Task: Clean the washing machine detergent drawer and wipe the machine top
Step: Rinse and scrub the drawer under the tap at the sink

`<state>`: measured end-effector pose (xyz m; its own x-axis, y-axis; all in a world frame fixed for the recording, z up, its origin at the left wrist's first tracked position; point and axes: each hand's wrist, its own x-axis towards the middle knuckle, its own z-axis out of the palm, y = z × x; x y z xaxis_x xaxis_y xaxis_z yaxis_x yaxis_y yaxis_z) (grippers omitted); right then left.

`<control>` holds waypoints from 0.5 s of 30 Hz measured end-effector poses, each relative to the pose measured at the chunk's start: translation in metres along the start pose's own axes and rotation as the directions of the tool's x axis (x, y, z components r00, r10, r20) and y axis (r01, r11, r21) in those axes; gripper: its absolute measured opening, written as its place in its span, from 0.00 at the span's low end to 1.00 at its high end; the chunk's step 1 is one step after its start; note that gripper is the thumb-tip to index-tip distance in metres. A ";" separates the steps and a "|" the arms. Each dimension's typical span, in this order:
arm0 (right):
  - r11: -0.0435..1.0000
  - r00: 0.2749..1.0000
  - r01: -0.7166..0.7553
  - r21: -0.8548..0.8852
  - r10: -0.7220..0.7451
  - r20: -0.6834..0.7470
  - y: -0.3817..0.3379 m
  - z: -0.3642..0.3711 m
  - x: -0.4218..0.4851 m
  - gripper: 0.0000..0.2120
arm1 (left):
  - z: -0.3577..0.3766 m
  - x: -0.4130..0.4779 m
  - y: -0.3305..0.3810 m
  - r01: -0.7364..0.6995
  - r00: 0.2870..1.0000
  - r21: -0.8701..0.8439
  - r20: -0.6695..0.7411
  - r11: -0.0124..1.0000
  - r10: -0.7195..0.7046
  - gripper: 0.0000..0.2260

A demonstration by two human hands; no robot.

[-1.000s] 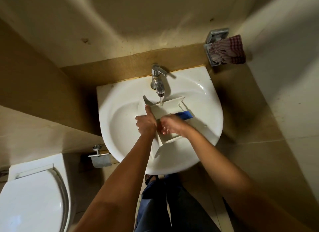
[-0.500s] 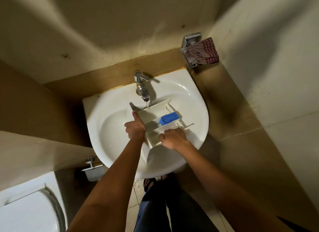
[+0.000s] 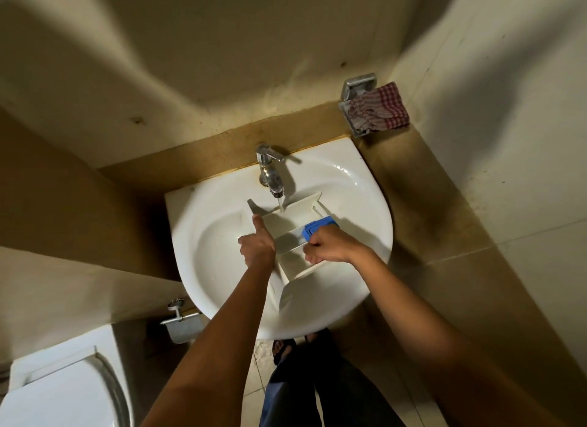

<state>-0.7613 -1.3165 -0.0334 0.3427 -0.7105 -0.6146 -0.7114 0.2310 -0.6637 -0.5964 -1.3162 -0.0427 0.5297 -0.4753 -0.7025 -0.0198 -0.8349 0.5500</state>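
While water runs from the silver metal tap [image 3: 270,172], the white plastic detergent drawer [image 3: 287,224] lies in the round white sink [image 3: 368,204], pointing at the tap. The left hand [image 3: 257,247] grips its left wall, and the right hand [image 3: 330,245] curls its fingers over the right.

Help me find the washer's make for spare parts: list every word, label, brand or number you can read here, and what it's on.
None can be read. The detergent drawer, its blue insert, the tap, the sink and the checked cloth show no legible word, mark or number in this view.
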 end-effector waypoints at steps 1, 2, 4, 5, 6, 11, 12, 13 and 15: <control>0.982 0.999 0.008 0.190 0.001 -0.051 -0.009 0.002 0.006 0.12 | 0.000 0.000 0.000 -0.004 1.000 0.002 -0.006 1.000 0.004 0.36; 0.928 0.992 0.035 0.372 0.012 -0.124 -0.019 0.004 0.014 0.11 | 0.001 0.001 -0.001 -0.008 1.000 0.002 -0.014 1.000 0.008 0.36; 0.749 0.979 0.057 0.660 0.087 -0.183 -0.036 0.008 0.034 0.11 | 0.001 0.001 -0.001 -0.010 1.000 0.005 -0.028 1.000 0.010 0.36; 0.628 0.981 0.035 0.778 0.126 -0.145 -0.042 0.009 0.045 0.11 | 0.002 0.002 -0.001 -0.009 0.999 0.007 -0.033 1.000 0.010 0.36; 0.473 0.984 0.002 0.881 0.156 -0.086 -0.048 0.009 0.057 0.11 | 0.002 0.002 -0.001 -0.012 0.999 0.009 -0.036 1.000 0.012 0.35; -0.021 0.964 -0.135 0.991 0.226 0.136 -0.068 -0.001 0.090 0.10 | 0.004 0.004 -0.002 -0.024 0.999 0.018 -0.035 1.000 0.025 0.35; -0.064 0.962 -0.149 0.987 0.220 0.159 -0.071 -0.003 0.092 0.09 | 0.004 0.004 -0.002 -0.025 0.999 0.020 -0.034 0.999 0.026 0.35; -0.095 0.960 -0.161 0.982 0.215 0.178 -0.074 -0.005 0.094 0.09 | 0.004 0.004 -0.002 -0.027 0.999 0.020 -0.032 0.999 0.027 0.35; -0.117 0.960 -0.189 0.975 0.189 0.208 -0.079 -0.008 0.094 0.10 | 0.005 0.005 -0.002 -0.031 0.999 0.021 -0.030 0.999 0.032 0.35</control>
<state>-0.6780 -1.4072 -0.0359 0.3219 -0.4995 -0.8043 0.6166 0.7552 -0.2222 -0.5977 -1.3182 -0.0498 0.5540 -0.4931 -0.6708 -0.0537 -0.8252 0.5623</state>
